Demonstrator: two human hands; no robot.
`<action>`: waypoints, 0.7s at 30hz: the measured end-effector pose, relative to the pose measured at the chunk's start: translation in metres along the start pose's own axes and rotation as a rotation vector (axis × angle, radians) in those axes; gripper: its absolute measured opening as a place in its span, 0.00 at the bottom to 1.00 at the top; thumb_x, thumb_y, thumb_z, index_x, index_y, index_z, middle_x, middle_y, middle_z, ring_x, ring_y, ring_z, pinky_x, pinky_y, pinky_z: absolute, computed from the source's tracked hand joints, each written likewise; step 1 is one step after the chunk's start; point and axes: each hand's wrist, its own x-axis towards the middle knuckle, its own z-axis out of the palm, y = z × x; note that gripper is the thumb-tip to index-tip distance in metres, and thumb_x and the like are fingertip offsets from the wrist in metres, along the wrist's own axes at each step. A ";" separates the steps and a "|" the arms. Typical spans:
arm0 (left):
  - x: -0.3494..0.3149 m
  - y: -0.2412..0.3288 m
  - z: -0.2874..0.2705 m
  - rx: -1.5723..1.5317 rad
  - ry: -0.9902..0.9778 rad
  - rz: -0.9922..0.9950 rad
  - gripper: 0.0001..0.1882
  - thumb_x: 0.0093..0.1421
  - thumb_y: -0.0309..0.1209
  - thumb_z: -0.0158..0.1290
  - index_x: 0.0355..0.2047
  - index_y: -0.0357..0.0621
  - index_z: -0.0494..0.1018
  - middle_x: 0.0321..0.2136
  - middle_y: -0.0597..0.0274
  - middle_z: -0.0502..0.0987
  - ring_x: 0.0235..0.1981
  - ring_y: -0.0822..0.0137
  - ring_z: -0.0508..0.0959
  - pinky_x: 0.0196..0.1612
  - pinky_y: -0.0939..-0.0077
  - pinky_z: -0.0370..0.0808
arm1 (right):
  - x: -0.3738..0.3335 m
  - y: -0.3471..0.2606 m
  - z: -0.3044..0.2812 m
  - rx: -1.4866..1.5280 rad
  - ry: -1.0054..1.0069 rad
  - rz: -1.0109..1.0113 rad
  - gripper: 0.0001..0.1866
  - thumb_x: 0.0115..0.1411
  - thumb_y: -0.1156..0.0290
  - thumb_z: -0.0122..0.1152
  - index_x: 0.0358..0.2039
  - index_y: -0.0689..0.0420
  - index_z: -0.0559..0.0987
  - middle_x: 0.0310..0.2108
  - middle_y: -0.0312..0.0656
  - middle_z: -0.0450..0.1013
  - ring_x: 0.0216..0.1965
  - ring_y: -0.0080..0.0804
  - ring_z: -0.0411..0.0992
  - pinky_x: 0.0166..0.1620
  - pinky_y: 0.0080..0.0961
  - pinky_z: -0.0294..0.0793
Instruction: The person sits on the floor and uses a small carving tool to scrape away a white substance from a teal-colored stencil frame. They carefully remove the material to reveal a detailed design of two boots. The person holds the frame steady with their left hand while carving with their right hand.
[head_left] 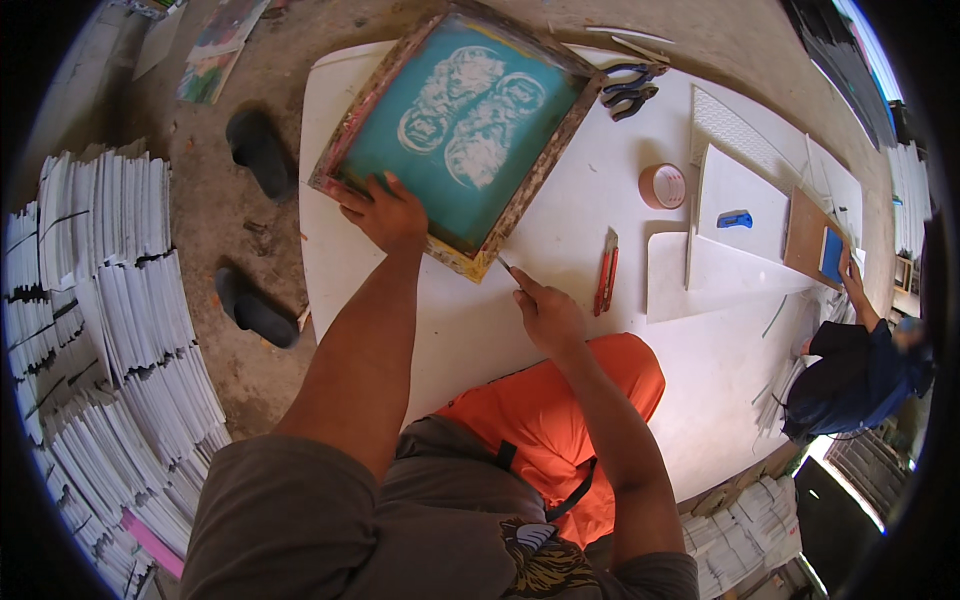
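A screen-printing frame (540,172) lies tilted at the far middle of the white board. It has worn wooden sides and a teal mesh with two pale slipper-sole shapes. My left hand (392,215) grips its near left side, fingers over the wood and mesh edge. Pinched in my right hand (550,316) is a thin tool (503,263), whose slim tip reaches the frame's yellowed near corner. Most of this tool is hidden by the fingers, so its kind cannot be told. A red utility knife (606,272) rests just right of that hand.
Tape roll (662,187) and black-handled pliers (630,92) lie right of the frame. Farther right are white sheets (740,205), a blue cutter (735,219) and another person (850,370) holding a brown board. Black slippers (262,155) and stacked white sheets (120,260) are at left.
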 end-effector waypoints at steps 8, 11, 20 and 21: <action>0.001 0.000 -0.002 -0.016 0.020 0.002 0.29 0.77 0.51 0.41 0.66 0.44 0.70 0.76 0.27 0.41 0.71 0.21 0.54 0.71 0.31 0.61 | 0.004 -0.016 -0.015 -0.211 -0.021 0.030 0.22 0.72 0.56 0.58 0.66 0.30 0.76 0.31 0.48 0.78 0.33 0.52 0.81 0.37 0.52 0.81; 0.001 0.000 -0.001 -0.013 0.008 -0.012 0.29 0.77 0.51 0.40 0.67 0.44 0.70 0.76 0.27 0.41 0.72 0.21 0.54 0.71 0.32 0.62 | 0.003 -0.017 -0.014 -0.249 -0.024 0.009 0.22 0.72 0.56 0.58 0.66 0.30 0.76 0.31 0.47 0.78 0.32 0.51 0.81 0.36 0.51 0.81; 0.000 0.000 -0.001 -0.001 0.014 0.000 0.30 0.77 0.51 0.40 0.66 0.44 0.70 0.76 0.27 0.41 0.72 0.21 0.54 0.71 0.33 0.62 | 0.001 -0.012 -0.012 -0.253 0.002 0.030 0.22 0.72 0.55 0.58 0.66 0.29 0.76 0.31 0.46 0.78 0.31 0.51 0.82 0.35 0.51 0.82; 0.000 0.000 -0.001 -0.013 0.017 -0.001 0.29 0.77 0.51 0.40 0.66 0.44 0.70 0.76 0.27 0.41 0.72 0.21 0.54 0.71 0.33 0.62 | 0.001 -0.012 -0.013 -0.267 -0.005 0.034 0.22 0.72 0.55 0.58 0.65 0.29 0.76 0.31 0.46 0.78 0.31 0.51 0.82 0.35 0.51 0.82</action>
